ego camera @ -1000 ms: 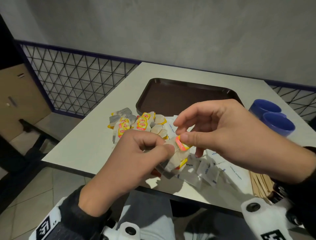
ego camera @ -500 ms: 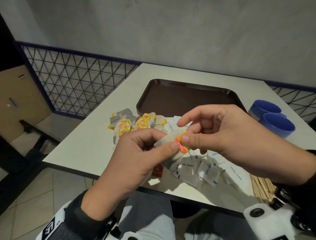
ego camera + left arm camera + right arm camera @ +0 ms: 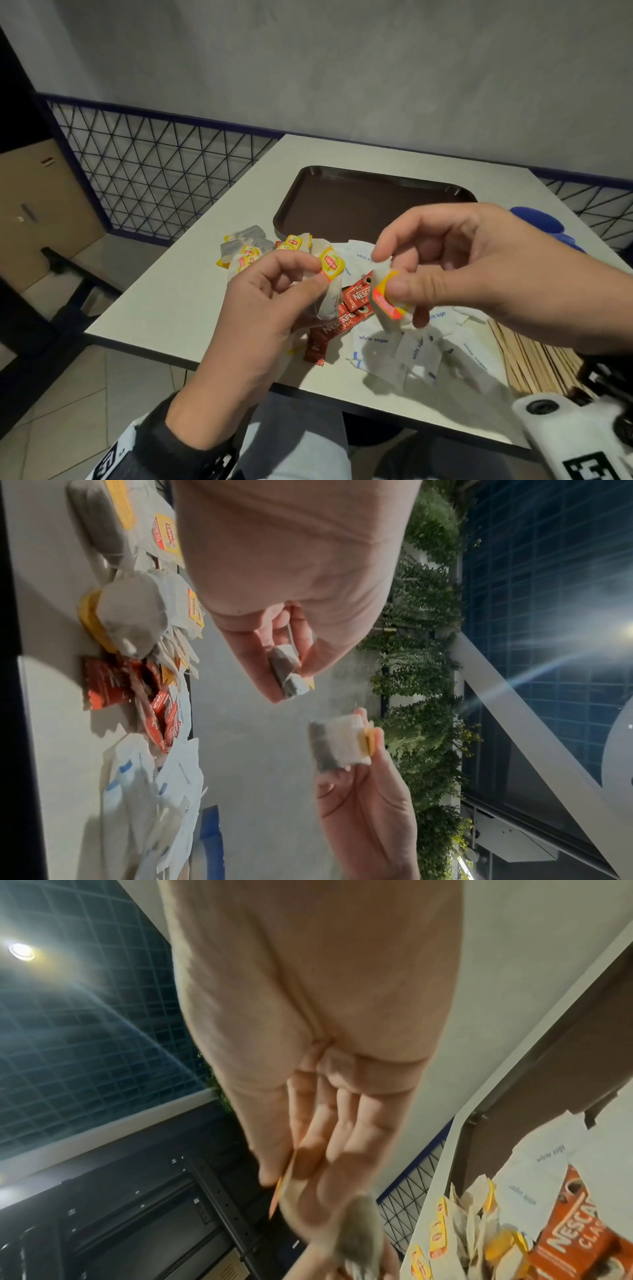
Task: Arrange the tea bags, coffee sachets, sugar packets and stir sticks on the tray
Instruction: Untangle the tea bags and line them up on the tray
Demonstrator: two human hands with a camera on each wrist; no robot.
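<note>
Both hands up over the near edge of the table, each with its own tea bag.

My left hand has fingers curled, thumb and forefinger pinching one tea bag just under its yellow tag; the pouch hangs down below the pinch. Left wrist view confirms: left hand with the bag clamped between thumb and fingertips.

My right hand is also curled, thumb pressing the yellow-red tag of a second tea bag against the fingers. Same bag in the left wrist view, clear of the first, a gap between them. Right wrist view is blurred; right hand visible, grip detail not readable there.

The brown tray sits further back on the table, nothing on the part I can see.

On the table between me and the tray:
- loose tea bags, left of centre, just in front of the tray's near-left corner
- red coffee sachets, under my hands
- white sugar packets, to the right of the sachets, overlapping
- wooden stir sticks, a bundle at the near right edge

Blue cups at right, mostly hidden behind my right hand.
</note>
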